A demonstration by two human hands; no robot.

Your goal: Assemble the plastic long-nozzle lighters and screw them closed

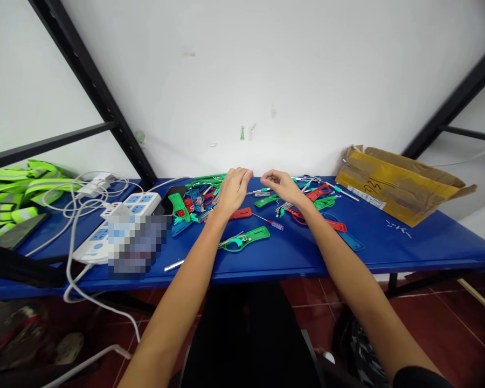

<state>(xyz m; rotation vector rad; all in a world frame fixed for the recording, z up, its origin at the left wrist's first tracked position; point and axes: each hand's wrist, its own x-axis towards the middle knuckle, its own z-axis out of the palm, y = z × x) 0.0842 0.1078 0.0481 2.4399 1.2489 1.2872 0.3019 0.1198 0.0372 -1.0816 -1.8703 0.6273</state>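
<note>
My left hand (pixel 235 188) is over the back of the blue table, its fingers bent and close together. Opposite it, across a small gap, my right hand (pixel 283 187) has its fingers curled towards the thumb. Whatever either hand may pinch is hidden or too small to name. Below them lie a red plastic handle half (pixel 241 213) and a small screwdriver (pixel 274 224) with a clear purplish handle. Closer to the front edge is a green plastic handle shell (pixel 256 234) with a metal rod and teal bits. More coloured shells, rods and wires (pixel 200 199) are heaped around both hands.
A white power strip (pixel 101 237) with looping cables is on the left, beside a blurred-out patch. Yellow-green reflective straps (pixel 44 183) lie further left. An opened cardboard box (pixel 404 183) stands at the right. Black shelf posts (pixel 101 97) rise at both sides before the white wall.
</note>
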